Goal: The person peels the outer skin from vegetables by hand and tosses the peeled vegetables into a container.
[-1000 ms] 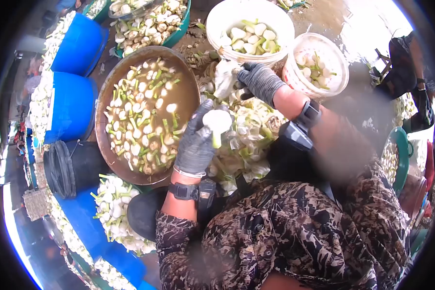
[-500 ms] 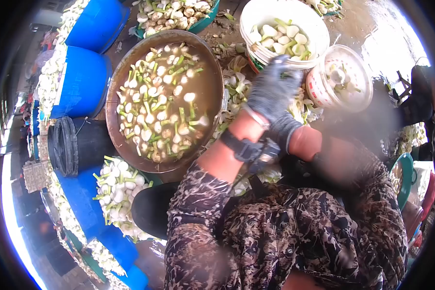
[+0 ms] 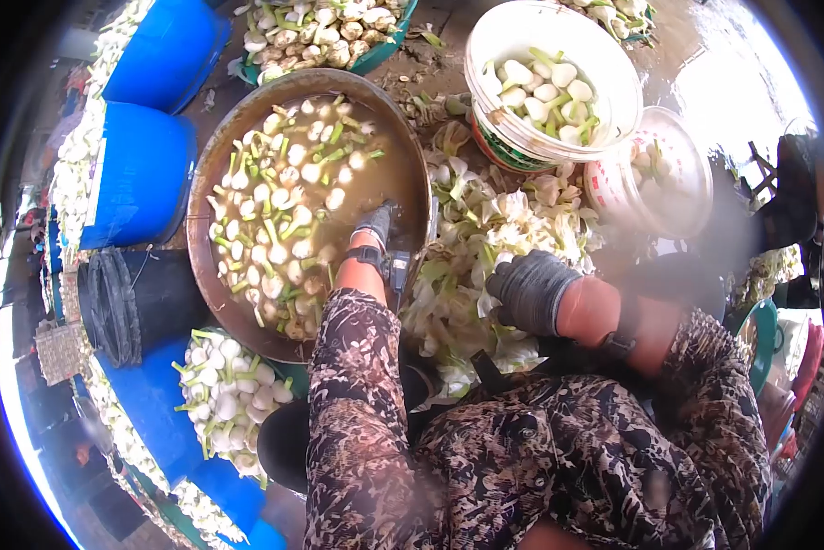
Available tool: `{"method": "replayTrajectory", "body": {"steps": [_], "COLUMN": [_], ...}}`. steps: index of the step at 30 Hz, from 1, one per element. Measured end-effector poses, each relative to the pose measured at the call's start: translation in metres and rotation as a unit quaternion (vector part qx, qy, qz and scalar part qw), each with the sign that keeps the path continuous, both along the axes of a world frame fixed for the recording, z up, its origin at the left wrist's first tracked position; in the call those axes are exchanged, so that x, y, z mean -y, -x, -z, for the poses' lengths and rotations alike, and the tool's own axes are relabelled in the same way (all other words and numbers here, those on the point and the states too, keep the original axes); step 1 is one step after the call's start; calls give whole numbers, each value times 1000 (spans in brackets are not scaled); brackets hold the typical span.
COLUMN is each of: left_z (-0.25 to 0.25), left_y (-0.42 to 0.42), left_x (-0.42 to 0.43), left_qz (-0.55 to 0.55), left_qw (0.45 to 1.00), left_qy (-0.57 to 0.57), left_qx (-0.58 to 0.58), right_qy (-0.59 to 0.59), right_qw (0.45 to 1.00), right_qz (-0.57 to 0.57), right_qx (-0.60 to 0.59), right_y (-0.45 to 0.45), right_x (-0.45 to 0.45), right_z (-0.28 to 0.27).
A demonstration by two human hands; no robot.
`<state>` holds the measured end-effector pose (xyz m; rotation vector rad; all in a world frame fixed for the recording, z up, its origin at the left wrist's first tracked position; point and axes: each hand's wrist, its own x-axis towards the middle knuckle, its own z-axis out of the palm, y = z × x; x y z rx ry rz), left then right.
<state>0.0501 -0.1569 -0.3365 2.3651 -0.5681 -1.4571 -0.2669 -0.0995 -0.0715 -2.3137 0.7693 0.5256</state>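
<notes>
My left hand, in a grey glove, reaches over the right part of a wide round metal basin, at the surface of the muddy water. Its fingers are small and partly hidden, so what they hold is unclear. Garlic bulbs with short green stems float in the basin. My right hand, gloved too, is closed above a heap of pale peelings; what it grips, if anything, is hidden. Beyond it stands a white bucket with peeled garlic bulbs inside.
A smaller white tub stands right of the bucket. Blue tubs and a black bucket line the left side. A pile of garlic lies near my left knee, and a green basin of garlic stands at the back.
My left hand has moved left and down, from the white bucket's rim to the metal basin. My right hand has separated from it and come lower, over the peelings.
</notes>
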Motion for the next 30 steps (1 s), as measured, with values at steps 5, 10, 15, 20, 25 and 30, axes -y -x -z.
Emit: {"method": "replayTrajectory", "body": {"steps": [5, 10, 15, 20, 25, 30], "left_z": [-108, -183, -253, -270, -269, -269], "left_y": [23, 62, 118, 140, 152, 153], "left_x": [-37, -60, -91, -109, -124, -121], "left_qz": [-108, 270, 160, 150, 165, 84], "left_qw": [902, 856, 874, 861, 849, 843], "left_qy": [247, 440, 456, 484, 499, 524], "left_qx": [-337, 39, -56, -47, 50, -89], "right_qy": [34, 256, 87, 52, 79, 56], "right_qw": [998, 881, 856, 860, 870, 847], "right_qz": [36, 155, 305, 331, 334, 341], "right_qx": [40, 365, 408, 386, 354, 403], "right_y": [-4, -1, -4, -4, -4, -6], "right_x": [13, 26, 40, 25, 13, 16], "right_z": [1, 17, 7, 3, -16, -14]}}
